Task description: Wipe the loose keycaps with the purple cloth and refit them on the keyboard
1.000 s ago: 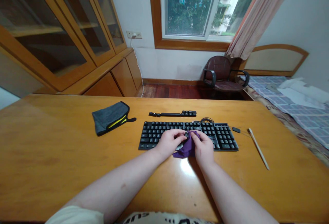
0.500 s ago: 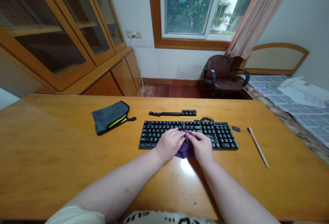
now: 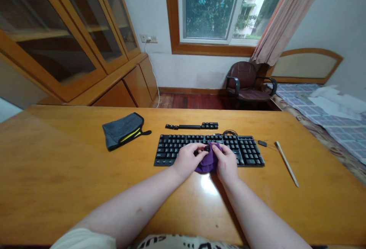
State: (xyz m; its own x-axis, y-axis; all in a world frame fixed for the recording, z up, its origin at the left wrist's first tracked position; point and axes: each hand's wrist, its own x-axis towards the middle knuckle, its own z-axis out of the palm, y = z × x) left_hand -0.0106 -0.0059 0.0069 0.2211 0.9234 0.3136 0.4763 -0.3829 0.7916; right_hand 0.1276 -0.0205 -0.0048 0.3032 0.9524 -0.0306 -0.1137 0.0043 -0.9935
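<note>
My left hand (image 3: 188, 158) is closed, pinching a small black keycap (image 3: 207, 148) between thumb and fingertips. Against it, my right hand (image 3: 227, 162) is closed on a bunched purple cloth (image 3: 207, 162) that hangs down between both hands. Below and behind them lies a black keyboard (image 3: 168, 150), its middle partly covered by my hands and the cloth. Beyond its far edge, several loose black keycaps (image 3: 210, 125) and a long space bar (image 3: 189, 127) are set out in a row on the wooden table (image 3: 128, 188).
A folded grey cloth (image 3: 121, 129) with yellow lining lies at the left. Right of the keyboard are a small dark flat piece (image 3: 262, 143) and a pale brush (image 3: 287, 164). Coiled black cable (image 3: 230, 132) sits behind the keyboard. A brown armchair (image 3: 244, 79) stands past the table.
The black keycap, hidden before, now shows in my left fingertips. My right hand has drawn the purple cloth slightly rightward and away from it.
</note>
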